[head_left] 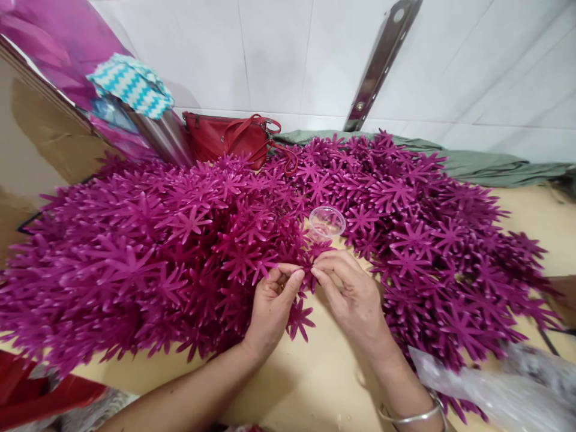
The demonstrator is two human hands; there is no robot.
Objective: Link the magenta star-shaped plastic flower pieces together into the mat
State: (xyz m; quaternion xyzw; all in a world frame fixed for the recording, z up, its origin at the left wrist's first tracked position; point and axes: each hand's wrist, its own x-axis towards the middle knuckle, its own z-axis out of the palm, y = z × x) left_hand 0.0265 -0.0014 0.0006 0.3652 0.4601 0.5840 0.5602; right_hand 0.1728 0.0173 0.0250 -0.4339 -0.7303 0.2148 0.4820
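Note:
My left hand [272, 309] and my right hand [355, 300] meet over the middle of the table, each closed in a pinch between thumb and fingers. Between their fingertips is a purple artificial flower [308, 261] with narrow petals; its finer parts are hidden by the fingers. Another purple flower [299, 320] hangs just below my left fingertips. To the left of my hands lies a large heap of purple artificial flowers [139, 270], and a second heap of purple flowers [418, 240] spreads on the right. Beyond my fingers sits a small round clear plastic tub [327, 223].
A red handbag [234, 139] and a metal tumbler [164, 135] under a blue-and-white cloth [132, 85] stand behind the left heap. Green fabric [486, 166] runs along the tiled wall [279, 54]. Clear plastic wrap [490, 384] lies at front right on the yellowish table [310, 384].

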